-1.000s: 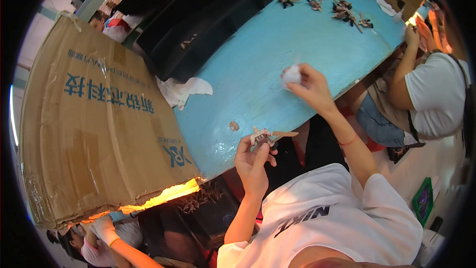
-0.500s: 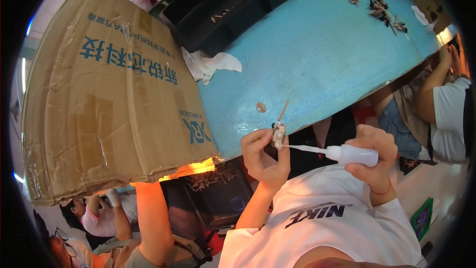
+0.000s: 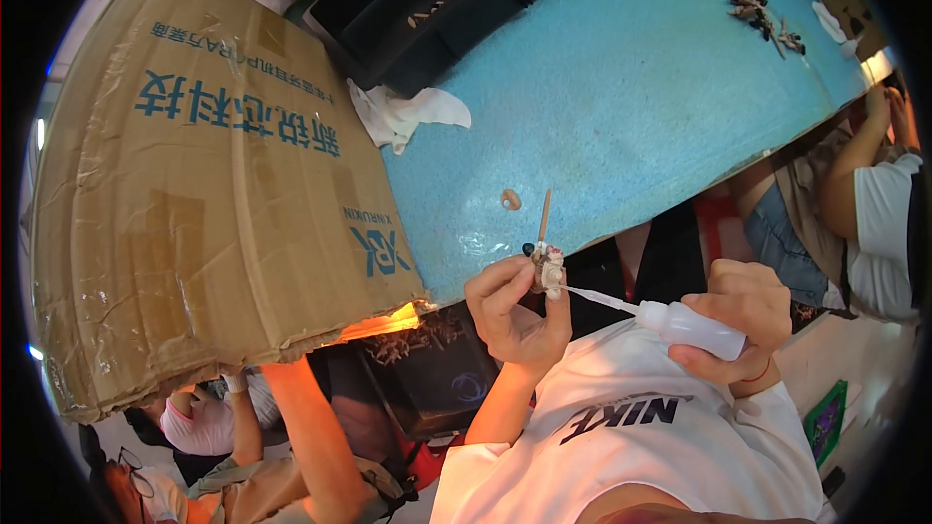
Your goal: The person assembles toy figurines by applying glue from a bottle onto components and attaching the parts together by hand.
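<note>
Between the thumb and fingers of my left hand (image 3: 515, 315) is a small cream-coloured figurine (image 3: 550, 272) with dark and reddish spots. A thin brown stick (image 3: 546, 215) rises from its upper end. My right hand (image 3: 743, 315) is wrapped round a white squeeze bottle (image 3: 691, 330), tilted with its long narrow nozzle pointing left. The nozzle's tip is at or very close to the figurine's lower side; contact cannot be made out. Beyond my left hand, a small tan ring-like piece (image 3: 511, 199) lies on the blue tabletop (image 3: 592, 126).
A big cardboard sheet (image 3: 214, 194) stands at the left. A crumpled white cloth (image 3: 408, 118) lies by a black tray (image 3: 427, 39). Several similar figurines (image 3: 748, 5) are at the far right. Below the table edge sits a dark bin (image 3: 437, 388). Other people work on both sides.
The squeeze bottle has tipped more steeply, its base lower and further right. The figurine has turned slightly, and its stick now stands more upright. My view has shifted a little.
</note>
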Motion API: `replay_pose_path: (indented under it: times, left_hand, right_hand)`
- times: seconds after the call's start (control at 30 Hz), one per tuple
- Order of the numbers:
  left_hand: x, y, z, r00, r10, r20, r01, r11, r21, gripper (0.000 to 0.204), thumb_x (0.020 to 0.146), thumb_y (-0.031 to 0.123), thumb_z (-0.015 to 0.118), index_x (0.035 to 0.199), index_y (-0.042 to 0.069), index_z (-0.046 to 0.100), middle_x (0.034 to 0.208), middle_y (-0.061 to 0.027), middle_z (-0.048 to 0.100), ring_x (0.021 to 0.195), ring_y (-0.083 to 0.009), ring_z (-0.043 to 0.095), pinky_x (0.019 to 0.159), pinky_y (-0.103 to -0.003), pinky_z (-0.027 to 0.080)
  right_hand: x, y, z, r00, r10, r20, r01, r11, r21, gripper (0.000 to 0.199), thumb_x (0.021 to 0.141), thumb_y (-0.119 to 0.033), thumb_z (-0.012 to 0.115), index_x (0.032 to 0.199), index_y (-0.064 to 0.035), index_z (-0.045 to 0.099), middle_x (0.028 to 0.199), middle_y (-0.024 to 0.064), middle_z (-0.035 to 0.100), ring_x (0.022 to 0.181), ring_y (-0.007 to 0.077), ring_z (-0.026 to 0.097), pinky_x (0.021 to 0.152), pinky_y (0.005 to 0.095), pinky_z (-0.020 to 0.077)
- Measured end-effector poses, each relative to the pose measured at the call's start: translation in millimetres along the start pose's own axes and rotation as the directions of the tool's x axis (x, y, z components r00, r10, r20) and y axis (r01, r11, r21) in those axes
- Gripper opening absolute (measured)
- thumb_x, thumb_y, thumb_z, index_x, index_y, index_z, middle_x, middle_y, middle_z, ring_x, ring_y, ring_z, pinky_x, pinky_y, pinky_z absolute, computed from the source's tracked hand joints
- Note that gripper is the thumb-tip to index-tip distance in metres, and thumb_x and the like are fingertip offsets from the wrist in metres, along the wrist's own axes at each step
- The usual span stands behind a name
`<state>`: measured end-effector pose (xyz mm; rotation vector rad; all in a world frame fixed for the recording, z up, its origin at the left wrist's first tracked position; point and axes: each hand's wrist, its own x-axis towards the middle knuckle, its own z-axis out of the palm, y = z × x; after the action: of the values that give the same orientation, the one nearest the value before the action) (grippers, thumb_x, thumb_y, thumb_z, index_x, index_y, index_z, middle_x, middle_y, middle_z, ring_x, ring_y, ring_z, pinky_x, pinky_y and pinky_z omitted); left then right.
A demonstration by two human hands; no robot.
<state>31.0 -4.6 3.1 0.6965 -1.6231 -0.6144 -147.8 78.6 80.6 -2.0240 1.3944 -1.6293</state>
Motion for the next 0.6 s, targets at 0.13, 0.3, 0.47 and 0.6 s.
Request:
replay_pose_path:
  times: [0.13, 0.3, 0.47, 0.6]
  left_hand:
    - [-0.6, 1.0, 1.2, 1.0, -0.01, 0.0, 0.01, 1.0, -0.016, 0.032, 0.074, -0.008, 0.061, 0.103, 0.001, 0.05, 0.102, -0.014, 0.046, 0.086, -0.0202, 0.058, 0.075, -0.028, 0.053]
    - [-2.2, 0.5, 0.6, 1.0, -0.026, 0.005, 0.027, 0.999, -0.02, 0.032, 0.074, -0.008, 0.06, 0.103, 0.001, 0.05, 0.101, -0.014, 0.046, 0.086, -0.0201, 0.058, 0.075, -0.028, 0.053]
    - [-1.5, -0.2, 0.3, 1.0, -0.017, 0.009, 0.017, 1.0, -0.01, 0.031, 0.075, -0.008, 0.06, 0.103, 0.0, 0.05, 0.101, -0.0142, 0.047, 0.086, -0.0201, 0.058, 0.074, -0.029, 0.053]
    - [-1.7, -0.1, 0.9, 1.0, -0.024, 0.002, 0.024, 1.0, -0.02, 0.03, 0.075, -0.008, 0.06, 0.102, 0.001, 0.05, 0.1, -0.0139, 0.047, 0.085, -0.0198, 0.058, 0.074, -0.029, 0.053]
  right_hand:
    - [1.0, 0.7, 0.2, 1.0, -0.003, 0.016, 0.003, 1.0, -0.007, 0.033, 0.058, -0.011, 0.079, 0.081, 0.0026, 0.06, 0.052, 0.005, 0.048, 0.037, 0.0147, 0.038, 0.036, 0.025, 0.0267]
    - [1.7, 0.3, 1.4, 0.999, -0.022, 0.024, 0.022, 0.999, -0.025, 0.033, 0.058, -0.013, 0.079, 0.081, 0.0027, 0.06, 0.052, 0.0045, 0.047, 0.037, 0.0146, 0.038, 0.035, 0.0249, 0.0267]
    - [2.6, 0.1, 2.2, 1.0, -0.023, 0.021, 0.024, 0.999, -0.032, 0.032, 0.059, -0.013, 0.079, 0.079, 0.0028, 0.06, 0.052, 0.0043, 0.047, 0.037, 0.0146, 0.038, 0.035, 0.0247, 0.0266]
    - [2.3, -0.4, 1.5, 1.0, -0.01, 0.028, 0.011, 0.999, -0.03, 0.032, 0.058, -0.013, 0.079, 0.079, 0.0027, 0.061, 0.052, 0.0049, 0.048, 0.037, 0.0144, 0.038, 0.035, 0.0245, 0.0266]
